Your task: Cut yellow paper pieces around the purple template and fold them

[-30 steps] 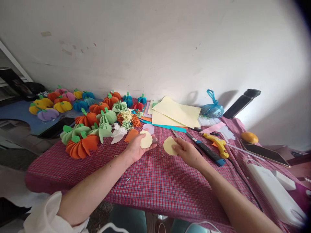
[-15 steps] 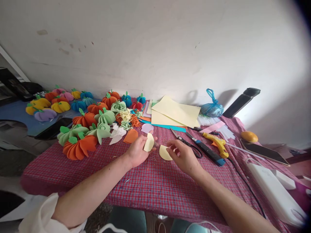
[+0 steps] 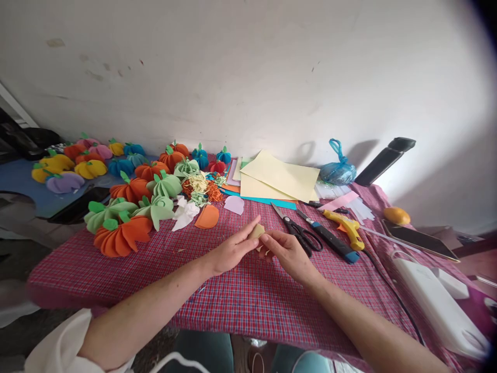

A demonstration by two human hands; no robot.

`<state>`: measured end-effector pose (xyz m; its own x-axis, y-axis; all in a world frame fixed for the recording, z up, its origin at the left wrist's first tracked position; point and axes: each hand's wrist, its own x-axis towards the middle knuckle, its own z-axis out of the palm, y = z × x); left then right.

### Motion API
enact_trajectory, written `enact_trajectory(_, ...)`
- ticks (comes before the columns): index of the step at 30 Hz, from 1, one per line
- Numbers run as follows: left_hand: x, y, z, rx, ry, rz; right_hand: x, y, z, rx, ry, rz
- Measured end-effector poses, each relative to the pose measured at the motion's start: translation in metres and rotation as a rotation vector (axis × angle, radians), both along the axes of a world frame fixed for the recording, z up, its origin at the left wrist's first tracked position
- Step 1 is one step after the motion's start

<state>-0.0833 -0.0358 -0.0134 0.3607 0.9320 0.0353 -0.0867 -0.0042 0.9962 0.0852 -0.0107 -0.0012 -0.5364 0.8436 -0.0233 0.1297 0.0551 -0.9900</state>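
Note:
My left hand point(image 3: 232, 251) is closed on a small folded piece of pale yellow paper point(image 3: 257, 231), which stands between thumb and fingers. My right hand point(image 3: 285, 253) meets it there, its thumb and fingertips pinching the right edge of the same paper. A second bit of pale yellow shows below the fingertips, mostly hidden by the hands. Just beyond lie a folded orange paper piece point(image 3: 207, 216) and a lilac one point(image 3: 234, 204). Black-handled scissors point(image 3: 297, 228) lie to the right of my right hand.
Folded-paper pumpkins point(image 3: 123, 235) crowd the left side, beside crinkled paper shreds point(image 3: 199, 184). Pale yellow sheets point(image 3: 280, 176) are stacked at the back. A utility knife point(image 3: 336, 243), a yellow glue gun point(image 3: 345, 226) with a cord, a phone point(image 3: 421, 240) and a white power bank-like box point(image 3: 438, 305) lie right.
My right hand has moved left and up to meet my left hand, leaving the tablecloth. The left hand has shifted slightly right and turned, and both now grip the yellow paper.

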Motion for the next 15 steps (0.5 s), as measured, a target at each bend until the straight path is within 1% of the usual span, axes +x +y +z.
enact_trajectory(3,-0.0003,-0.0009,0.0013,-0.001,0.018,-0.042,-0.0003,-0.0001,0.0002,-0.006,0.017,-0.012)
enact_trajectory(8,0.0034,-0.0009,-0.0043,-0.154,-0.226,-0.072,0.0004,-0.0002,0.0027,-0.013,0.053,-0.01)
enact_trajectory(11,0.006,-0.001,-0.0053,-0.211,-0.304,-0.087,0.0017,0.0,0.0046,-0.044,0.07,-0.013)
enact_trajectory(15,0.007,-0.0002,-0.0014,-0.269,-0.394,-0.147,0.0038,0.0015,0.004,-0.075,0.09,-0.007)
